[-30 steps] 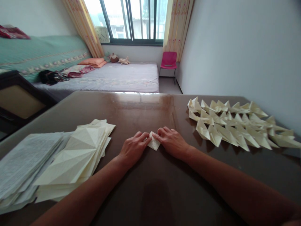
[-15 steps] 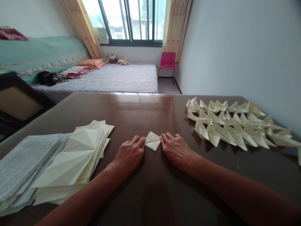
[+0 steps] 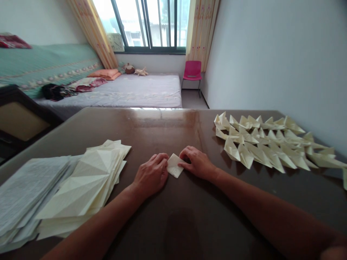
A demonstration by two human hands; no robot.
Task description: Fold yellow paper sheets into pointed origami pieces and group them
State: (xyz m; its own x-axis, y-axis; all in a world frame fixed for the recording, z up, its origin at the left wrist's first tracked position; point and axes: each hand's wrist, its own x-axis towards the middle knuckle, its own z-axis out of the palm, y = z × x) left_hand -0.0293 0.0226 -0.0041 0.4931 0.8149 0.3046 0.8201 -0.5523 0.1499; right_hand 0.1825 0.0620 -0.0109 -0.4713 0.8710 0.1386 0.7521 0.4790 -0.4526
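Brown tabletop (image 3: pixel 162 133) — folded paper (image 3: pixel 174 167) (cream).

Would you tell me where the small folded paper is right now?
In the head view, the small folded paper lies on the table near mid-picture, between the left hand and the right hand, right of the creased sheets.

Cream paper square (image 3: pixel 174 170), brown table (image 3: pixel 173 133), magenta chair (image 3: pixel 192 68), pink-flowered yellow curtain (image 3: pixel 201 32), orange pillows (image 3: pixel 105 73)

Print on the grey sheets (image 3: pixel 31 189) is unreadable.
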